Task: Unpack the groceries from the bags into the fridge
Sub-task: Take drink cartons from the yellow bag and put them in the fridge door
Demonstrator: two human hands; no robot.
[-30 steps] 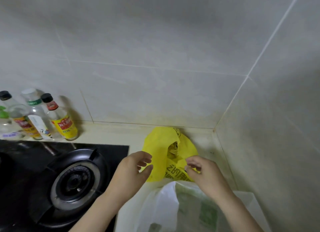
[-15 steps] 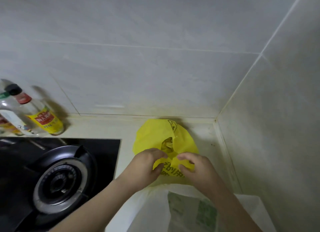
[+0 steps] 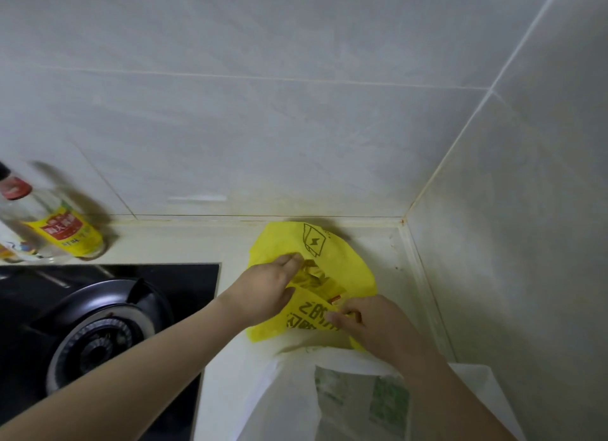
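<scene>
Counter (image 3: 184, 239) back-right corner: left hand (image 3: 263, 289) is gripping mouth of yellow bag (image 3: 352, 269), right hand (image 3: 375, 325) is pinching its near edge.

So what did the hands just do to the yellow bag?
Left hand moved forward and grips the yellow bag at the far side of its mouth; right hand pinches the near edge, pulling it wider. Both bags, including the white bag, and the stove stayed put.
</scene>
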